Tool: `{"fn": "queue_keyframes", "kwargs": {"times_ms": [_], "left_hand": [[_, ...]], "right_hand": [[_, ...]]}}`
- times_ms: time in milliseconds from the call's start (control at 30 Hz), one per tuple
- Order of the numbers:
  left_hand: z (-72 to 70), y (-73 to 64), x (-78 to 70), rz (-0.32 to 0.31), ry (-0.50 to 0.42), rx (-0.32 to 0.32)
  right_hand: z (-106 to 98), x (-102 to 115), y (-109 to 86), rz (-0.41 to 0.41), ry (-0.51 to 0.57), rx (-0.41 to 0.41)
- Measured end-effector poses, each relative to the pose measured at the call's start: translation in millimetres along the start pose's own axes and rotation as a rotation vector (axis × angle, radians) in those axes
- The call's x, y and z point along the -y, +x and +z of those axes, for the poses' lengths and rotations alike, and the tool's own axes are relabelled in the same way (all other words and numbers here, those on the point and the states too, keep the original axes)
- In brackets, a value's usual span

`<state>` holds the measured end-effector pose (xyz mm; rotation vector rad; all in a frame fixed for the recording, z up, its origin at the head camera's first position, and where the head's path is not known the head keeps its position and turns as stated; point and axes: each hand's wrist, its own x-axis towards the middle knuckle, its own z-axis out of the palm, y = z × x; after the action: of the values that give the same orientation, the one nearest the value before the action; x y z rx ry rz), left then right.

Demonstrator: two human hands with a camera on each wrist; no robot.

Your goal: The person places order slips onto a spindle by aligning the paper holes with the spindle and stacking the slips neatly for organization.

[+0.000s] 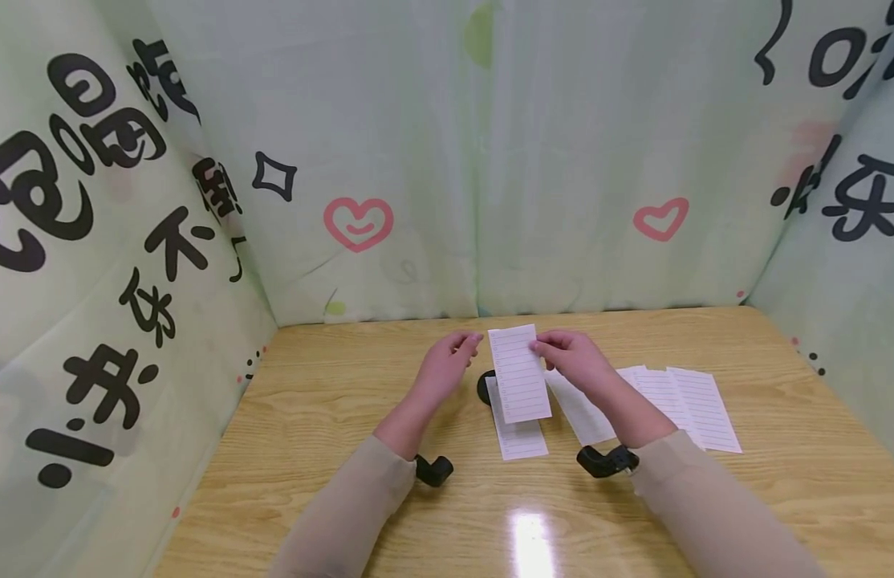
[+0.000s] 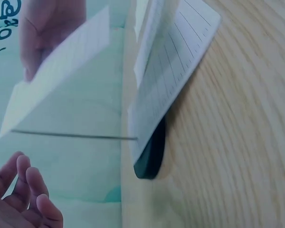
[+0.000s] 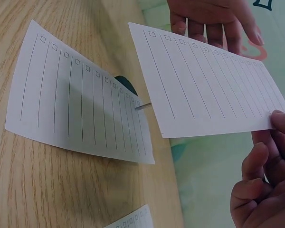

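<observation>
My right hand (image 1: 573, 357) pinches the right edge of a lined paper slip (image 1: 519, 373) between thumb and fingers, holding it raised. In the right wrist view, a row of small checkboxes runs along this slip. Beneath it, a thin metal spike (image 2: 76, 135) rises from a round black base (image 2: 152, 156). The spike's upper end meets the raised slip; whether it pierces the paper I cannot tell. Lower down, a second lined slip (image 3: 80, 99) sits on the spike near the base. Close to the raised slip's left edge, my left hand (image 1: 447, 365) has loosely bent fingers, apart from the paper.
More lined slips (image 1: 707, 409) lie on the wooden table (image 1: 317, 401) to the right, some overlapping and partly hidden by my right forearm. A pale printed curtain (image 1: 418, 144) encloses the back and sides. Black wrist cameras (image 1: 606, 461) are worn on both wrists.
</observation>
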<state>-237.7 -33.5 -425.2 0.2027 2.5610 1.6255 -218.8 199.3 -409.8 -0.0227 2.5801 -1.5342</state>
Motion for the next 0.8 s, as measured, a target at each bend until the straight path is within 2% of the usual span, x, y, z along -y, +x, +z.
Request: {"fn": "queue_keyframes", "kwargs": {"times_ms": [100, 300, 633, 800], "left_hand": [[3.0, 0.2, -5.3, 0.03, -0.009, -0.027], [8.8, 2.7, -10.9, 0.015, -0.011, -0.064], [10.5, 5.4, -12.8, 0.037, -0.011, -0.066], [11.2, 6.1, -14.8, 0.024, -0.015, -0.06]], "right_hand": [[2.8, 0.0, 1.6, 0.001, 0.004, 0.0], [8.9, 2.4, 2.8, 0.006, 0.013, -0.009], [12.1, 6.1, 3.2, 0.007, 0.017, -0.023], [11.7, 6.4, 3.3, 0.009, 0.021, -0.025]]}}
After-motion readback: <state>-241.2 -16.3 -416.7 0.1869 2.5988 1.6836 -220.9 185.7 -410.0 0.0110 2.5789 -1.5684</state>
